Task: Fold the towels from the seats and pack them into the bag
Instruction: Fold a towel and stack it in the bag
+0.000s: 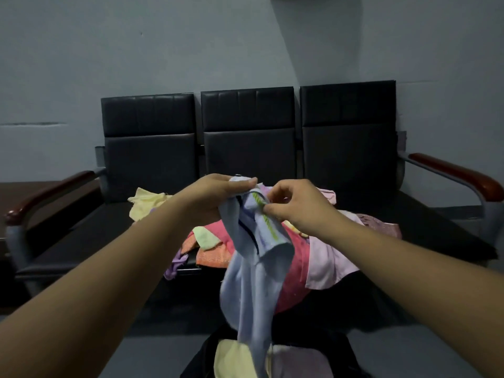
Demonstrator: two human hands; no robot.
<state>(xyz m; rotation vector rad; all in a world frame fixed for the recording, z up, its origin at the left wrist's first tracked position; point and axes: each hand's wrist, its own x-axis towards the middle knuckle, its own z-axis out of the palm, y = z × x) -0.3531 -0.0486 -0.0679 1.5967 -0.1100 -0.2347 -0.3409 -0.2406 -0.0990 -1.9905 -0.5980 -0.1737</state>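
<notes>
Two bare forearms reach forward from the bottom corners. The left hand pinches the top edge of a pale blue towel between thumb and fingers. Just beside it, the right hand has its fingers curled, nipping the same towel at a green stripe near the upper edge. A dark stripe runs alongside the green one.

The towel hangs loose and bunched below both hands, its lower end dropping to the open mouth of a black bag on the floor. Inside the bag lie a pale yellow towel and a lilac one (whether folded, I cannot tell).

Beyond and beneath the hands, a heap of towels in pink, orange, purple and light pink covers the middle of a black three-seat bench, some spilling over its front edge. Left of the left hand lies a yellow towel. Bare seat stretches out to either side of the hands, ending at a wooden armrest.
</notes>
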